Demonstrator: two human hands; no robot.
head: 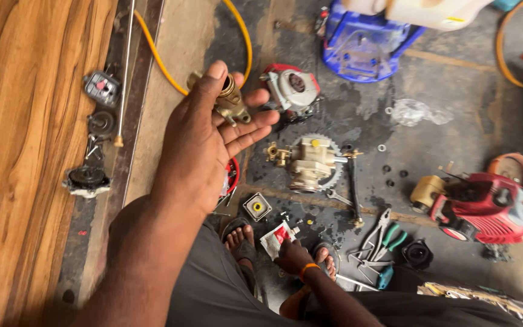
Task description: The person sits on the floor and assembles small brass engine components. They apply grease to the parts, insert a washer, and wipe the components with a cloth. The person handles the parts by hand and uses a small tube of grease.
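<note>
Oily workshop floor [455,121] strewn with parts: my left hand [204,142] cradles a brass fitting [230,100], fingers loosely curled; my right hand [292,255] pinches a sachet [276,237]; the pump body [310,163] lies unassembled.

Brass fitting [230,100]: glossy yellow metal. Engine cover [491,206]: shiny red plastic. Floor [455,121]: rough, stained concrete. Plank [25,151]: smooth wood-grain.

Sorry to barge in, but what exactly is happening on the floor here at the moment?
A person sits over a grimy floor strewn with engine and pump parts. Their left hand is raised, holding a brass fitting between thumb and fingers. Their right hand is down near their sandalled feet, touching a small red and white sachet. Ahead lies a pump body with a toothed gear; pliers and a red engine unit lie to the right.
</note>
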